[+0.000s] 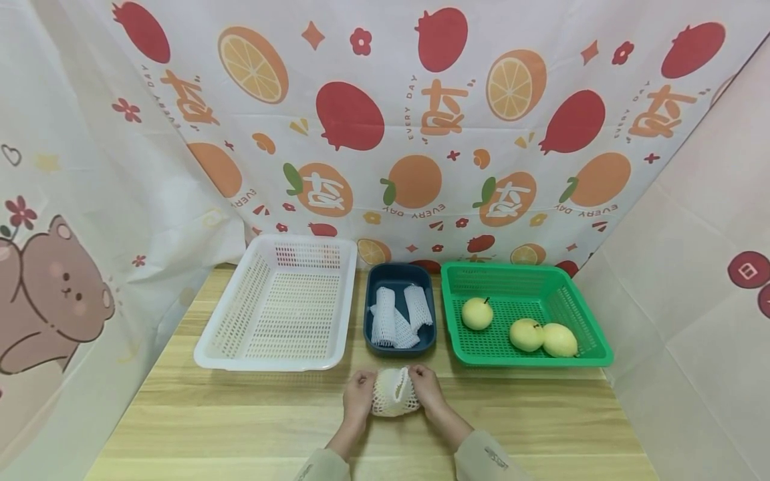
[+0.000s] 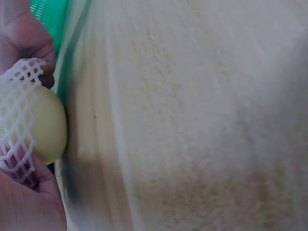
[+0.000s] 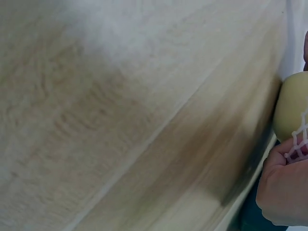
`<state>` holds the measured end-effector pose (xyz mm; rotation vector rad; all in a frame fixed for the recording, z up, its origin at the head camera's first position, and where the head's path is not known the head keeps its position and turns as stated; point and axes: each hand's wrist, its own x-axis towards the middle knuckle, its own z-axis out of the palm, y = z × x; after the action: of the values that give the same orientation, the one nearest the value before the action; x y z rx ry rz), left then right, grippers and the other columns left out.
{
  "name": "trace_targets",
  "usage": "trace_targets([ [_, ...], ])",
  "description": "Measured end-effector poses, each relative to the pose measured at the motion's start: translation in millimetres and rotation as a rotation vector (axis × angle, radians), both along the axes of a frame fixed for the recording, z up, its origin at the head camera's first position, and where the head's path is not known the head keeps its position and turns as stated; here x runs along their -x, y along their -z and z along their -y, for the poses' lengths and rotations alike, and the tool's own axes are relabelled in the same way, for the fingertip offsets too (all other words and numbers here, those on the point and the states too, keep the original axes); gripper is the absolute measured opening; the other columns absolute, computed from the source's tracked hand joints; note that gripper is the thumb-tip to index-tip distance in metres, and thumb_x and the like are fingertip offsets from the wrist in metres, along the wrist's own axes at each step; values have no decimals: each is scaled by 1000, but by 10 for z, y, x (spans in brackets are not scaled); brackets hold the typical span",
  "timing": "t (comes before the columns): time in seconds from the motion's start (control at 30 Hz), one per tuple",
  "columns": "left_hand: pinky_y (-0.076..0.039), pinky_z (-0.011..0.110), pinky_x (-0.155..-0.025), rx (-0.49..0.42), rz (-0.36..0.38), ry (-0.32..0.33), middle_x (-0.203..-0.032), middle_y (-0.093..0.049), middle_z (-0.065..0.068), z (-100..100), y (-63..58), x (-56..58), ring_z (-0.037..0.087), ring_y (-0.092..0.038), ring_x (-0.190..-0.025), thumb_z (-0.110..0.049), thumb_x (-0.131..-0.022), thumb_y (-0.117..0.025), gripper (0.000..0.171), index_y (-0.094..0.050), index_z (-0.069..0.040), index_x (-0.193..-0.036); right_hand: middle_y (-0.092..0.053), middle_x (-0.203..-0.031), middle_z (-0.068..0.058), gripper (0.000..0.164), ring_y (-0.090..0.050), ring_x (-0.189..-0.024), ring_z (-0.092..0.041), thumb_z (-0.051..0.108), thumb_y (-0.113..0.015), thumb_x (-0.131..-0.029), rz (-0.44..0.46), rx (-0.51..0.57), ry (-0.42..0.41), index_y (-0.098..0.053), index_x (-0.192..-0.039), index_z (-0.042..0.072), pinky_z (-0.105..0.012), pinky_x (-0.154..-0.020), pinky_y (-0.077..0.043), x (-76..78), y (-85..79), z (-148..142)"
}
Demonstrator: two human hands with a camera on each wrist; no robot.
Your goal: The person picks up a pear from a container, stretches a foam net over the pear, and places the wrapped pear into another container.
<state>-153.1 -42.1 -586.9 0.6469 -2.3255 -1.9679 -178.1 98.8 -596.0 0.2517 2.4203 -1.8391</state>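
Note:
A pale yellow pear (image 2: 52, 126) sits partly inside a white foam net sleeve (image 1: 394, 394) near the front of the table. My left hand (image 1: 359, 399) pinches the sleeve's left edge, its thumb under the mesh in the left wrist view. On the other side my right hand (image 1: 427, 387) grips the sleeve's right edge. The netting stretches between both hands, and in the left wrist view the pear's rounded end shows bare beyond it. Behind the hands, a dark blue box (image 1: 400, 351) contains several more foam net sleeves (image 1: 385, 317).
A white plastic basket (image 1: 271, 364) stands at the back left. In the green basket (image 1: 529, 361) at the back right lie three pears, one of them a single pear (image 1: 478, 314) near its left wall. A fruit-print curtain (image 1: 385, 133) hangs behind the wooden table (image 1: 240, 427).

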Motion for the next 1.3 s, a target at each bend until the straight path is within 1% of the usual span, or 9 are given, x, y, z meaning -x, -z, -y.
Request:
trace_targets([
  [0.27, -43, 48, -79, 135, -32, 18, -90, -64, 17, 32, 73, 19, 35, -57, -88, -12, -90, -55, 18, -63, 3, -82, -57, -73, -4, 21, -50, -68, -13, 14, -56, -90, -19, -54, 8, -62, -82, -4, -29, -63, -43, 31, 93, 0],
  [0.5, -47, 48, -72, 315, -92, 87, -81, -64, 16, 68, 126, 54, 36, -60, -80, -10, -89, -57, 17, -62, 1, -77, -59, -72, -5, 19, -52, -68, -16, 11, -57, -89, -83, -177, -37, -63, -77, -2, -31, -63, -44, 65, 127, -36],
  [0.67, -48, 42, -63, 419, -59, 181, -79, -63, 11, 110, 139, 85, 28, -59, -71, -14, -90, -57, 17, -61, -2, -80, -63, -75, -8, 15, -57, -70, -23, 6, -57, -86, -168, -328, -84, -63, -74, 0, -35, -64, -46, 77, 130, -64],
  [0.87, -43, 34, -51, 556, 8, 316, -71, -60, 5, 175, 37, 117, 20, -54, -61, -19, -90, -57, 19, -59, -6, -76, -65, -78, -8, 14, -60, -74, -26, 5, -56, -85, -188, -386, -101, -64, -74, 1, -36, -65, -48, 76, 154, -77],
  [1.03, -44, 35, -50, 644, -8, 421, -68, -54, 4, 232, -67, 88, 21, -52, -59, -19, -91, -55, 20, -56, -6, -75, -64, -77, -7, 15, -59, -72, -25, 6, -57, -86, -176, -389, -98, -63, -72, 2, -36, -63, -47, 59, 126, -74],
  [1.1, -46, 37, -54, 678, -68, 461, -74, -54, 6, 250, -129, 60, 24, -54, -64, -14, -90, -55, 13, -56, -4, -81, -63, -76, -7, 16, -59, -71, -24, 7, -58, -86, -171, -392, -92, -61, -71, 3, -35, -63, -47, 56, 121, -73],
  [1.17, -49, 42, -65, 655, -165, 529, -85, -54, 11, 272, -200, 15, 30, -56, -76, -3, -86, -54, 6, -56, 0, -91, -63, -75, -6, 17, -58, -69, -23, 8, -58, -86, -177, -396, -86, -61, -70, 4, -35, -61, -46, 60, 125, -66],
  [1.23, -44, 50, -83, 553, -259, 638, -104, -50, 21, 295, -265, -31, 39, -50, -98, 8, -79, -53, 28, -51, 8, -106, -62, -72, -5, 18, -57, -67, -22, 9, -59, -86, -179, -400, -78, -60, -68, 5, -35, -60, -46, 61, 127, -60],
  [1.3, -33, 55, -95, 430, -299, 755, -121, -40, 30, 309, -313, -75, 45, -38, -114, 10, -70, -57, 54, -39, 14, -121, -61, -70, -4, 18, -56, -65, -20, 9, -59, -85, -179, -400, -73, -60, -68, 5, -34, -59, -45, 57, 126, -55],
])
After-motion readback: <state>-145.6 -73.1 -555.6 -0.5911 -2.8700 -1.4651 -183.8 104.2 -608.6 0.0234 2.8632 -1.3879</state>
